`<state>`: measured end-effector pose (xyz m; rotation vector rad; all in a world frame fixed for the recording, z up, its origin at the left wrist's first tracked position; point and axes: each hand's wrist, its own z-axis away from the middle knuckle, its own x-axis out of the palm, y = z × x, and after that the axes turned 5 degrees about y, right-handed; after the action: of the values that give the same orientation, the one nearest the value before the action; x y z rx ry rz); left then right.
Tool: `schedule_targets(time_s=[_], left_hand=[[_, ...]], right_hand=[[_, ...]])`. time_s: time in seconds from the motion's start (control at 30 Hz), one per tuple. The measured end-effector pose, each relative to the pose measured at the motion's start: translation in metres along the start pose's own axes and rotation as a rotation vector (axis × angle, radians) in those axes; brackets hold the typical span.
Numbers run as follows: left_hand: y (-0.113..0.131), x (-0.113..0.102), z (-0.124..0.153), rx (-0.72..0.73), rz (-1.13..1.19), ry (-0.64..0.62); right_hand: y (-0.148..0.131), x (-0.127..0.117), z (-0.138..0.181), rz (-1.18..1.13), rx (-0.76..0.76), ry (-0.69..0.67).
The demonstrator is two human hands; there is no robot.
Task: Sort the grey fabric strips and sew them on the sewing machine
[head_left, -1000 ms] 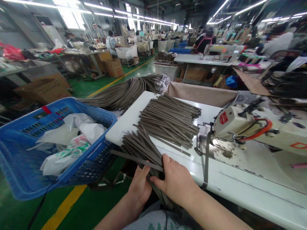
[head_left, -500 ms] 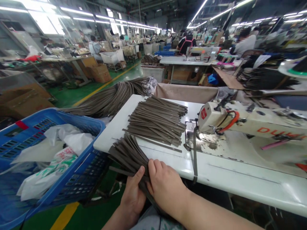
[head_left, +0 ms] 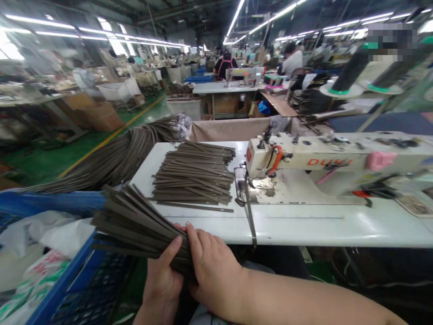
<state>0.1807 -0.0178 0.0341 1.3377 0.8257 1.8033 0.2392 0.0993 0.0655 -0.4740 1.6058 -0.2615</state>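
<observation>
A thick bundle of dark grey-brown fabric strips [head_left: 135, 221] fans out up and to the left from my two hands. My left hand [head_left: 165, 271] wraps round it from below, thumb on top. Just to its right, my right hand [head_left: 213, 266] is closed round the same bundle. Both are in front of the table's near edge. Beyond them, a pile of similar cut strips [head_left: 192, 174] lies on the white table [head_left: 287, 230]. One strip [head_left: 249, 210] runs from the sewing machine [head_left: 304, 162] and hangs over the front edge.
At the left stands a blue plastic basket [head_left: 77, 275] with white plastic bags [head_left: 43, 243] in it. A long hank of strips [head_left: 118, 155] droops behind the table's left end. Thread cones [head_left: 352, 67] rise at the right. Other people work at machines farther back.
The view has swung to the right. Both hands, still round the bundle, have shifted left and lifted its fanned end off the table's corner, toward the basket.
</observation>
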Motion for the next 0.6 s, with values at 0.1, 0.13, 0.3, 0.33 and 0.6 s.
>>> schedule_targets(time_s=[0.1,0.13,0.3,0.33,0.6], left_hand=[[0.010,0.019,0.000,0.113,-0.041,-0.073],[0.013,0.026,0.002,0.123,-0.045,-0.090],[0.018,0.061,0.022,0.046,-0.075,-0.122],[0.016,0.068,0.025,0.017,-0.075,-0.127],[-0.045,0.112,0.058,-0.439,-0.045,-0.476]], right_hand=[[0.008,0.001,0.001,-0.043,0.013,0.128],[0.011,0.000,0.001,-0.057,0.017,0.185],[0.028,-0.022,0.011,-0.046,0.013,0.390],[0.032,-0.030,0.015,-0.012,0.029,0.396],[0.086,-0.083,0.100,0.144,0.294,0.239]])
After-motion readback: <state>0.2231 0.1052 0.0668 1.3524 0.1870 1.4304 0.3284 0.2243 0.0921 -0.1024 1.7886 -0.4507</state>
